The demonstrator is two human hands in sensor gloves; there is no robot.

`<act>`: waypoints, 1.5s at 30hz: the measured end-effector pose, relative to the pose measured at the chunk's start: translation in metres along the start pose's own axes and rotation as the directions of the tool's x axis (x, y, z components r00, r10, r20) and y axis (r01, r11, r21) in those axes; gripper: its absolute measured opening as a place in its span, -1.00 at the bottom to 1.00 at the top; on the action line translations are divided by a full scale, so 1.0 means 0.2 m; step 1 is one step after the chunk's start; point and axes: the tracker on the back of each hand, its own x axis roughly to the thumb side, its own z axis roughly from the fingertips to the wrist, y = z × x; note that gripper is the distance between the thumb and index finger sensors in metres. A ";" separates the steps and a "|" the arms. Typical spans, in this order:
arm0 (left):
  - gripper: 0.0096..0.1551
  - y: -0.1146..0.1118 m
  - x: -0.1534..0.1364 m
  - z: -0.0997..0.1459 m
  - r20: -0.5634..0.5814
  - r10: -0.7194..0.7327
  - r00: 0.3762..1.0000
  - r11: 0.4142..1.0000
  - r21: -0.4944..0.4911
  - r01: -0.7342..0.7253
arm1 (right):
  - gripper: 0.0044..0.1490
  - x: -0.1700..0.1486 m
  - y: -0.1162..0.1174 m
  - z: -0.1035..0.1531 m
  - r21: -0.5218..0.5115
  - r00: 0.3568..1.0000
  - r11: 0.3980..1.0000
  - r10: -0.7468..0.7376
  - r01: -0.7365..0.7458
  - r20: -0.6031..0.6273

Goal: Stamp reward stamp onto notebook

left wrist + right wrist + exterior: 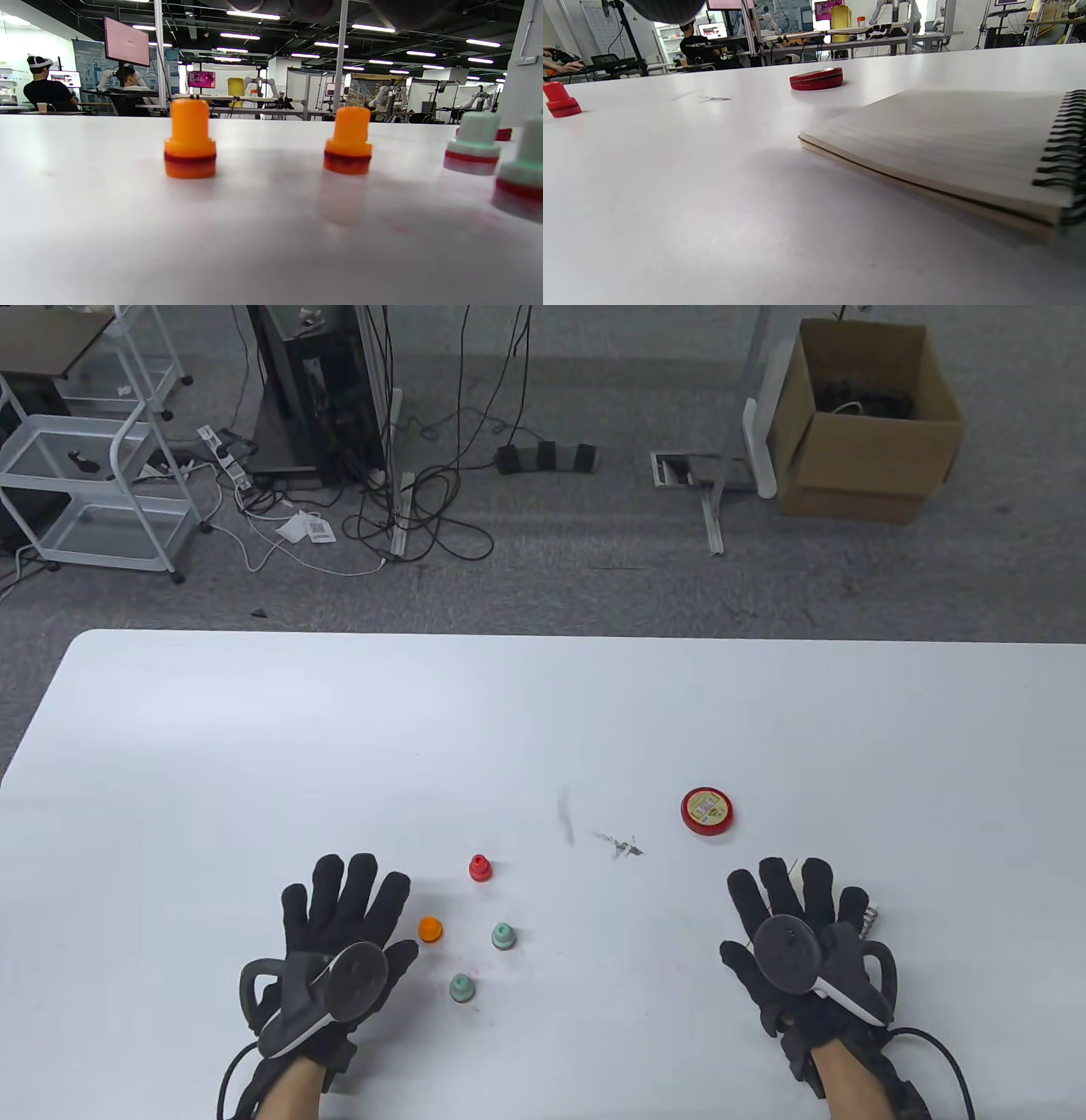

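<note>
Fingers of the left hand lie straight and spread, flat on the white bench, grasping nothing; fingers of the right hand likewise extended and released, resting over a spiral-bound lined notebook that the table view mostly hides under the glove. Right wrist view shows the notebook lying open and flat on the bench, black wire coil along its right side. Four small plastic stamps stand upright just right of the left hand, apart from one another: a red stamp farthest from the person, an orange stamp close beside the left index finger, one pale green stamp to the orange one's right, a second pale green stamp nearest the person. Which of these is the reward stamp cannot be told. A round red ink pad tin with a yellow label on its closed lid sits beyond the right hand, well apart from the stamps. Grey scuff marks on the bench between the tin and the red stamp.
</note>
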 end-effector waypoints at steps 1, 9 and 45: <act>-0.12 0.00 0.00 0.01 0.003 0.004 1.000 1.000 0.024 -0.005 | 0.01 -0.01 -0.02 0.02 -0.024 1.000 1.000 -0.014 0.014 -0.011; -0.17 0.05 0.03 0.06 0.055 0.019 0.998 0.996 0.087 -0.024 | 0.00 -0.18 -0.24 0.09 -0.236 0.950 0.941 -0.280 0.243 -0.136; -0.21 0.01 0.11 0.05 0.112 0.008 0.994 1.000 0.016 -0.010 | 0.03 -0.51 0.04 -0.08 -0.124 0.537 0.911 -0.336 0.393 -0.774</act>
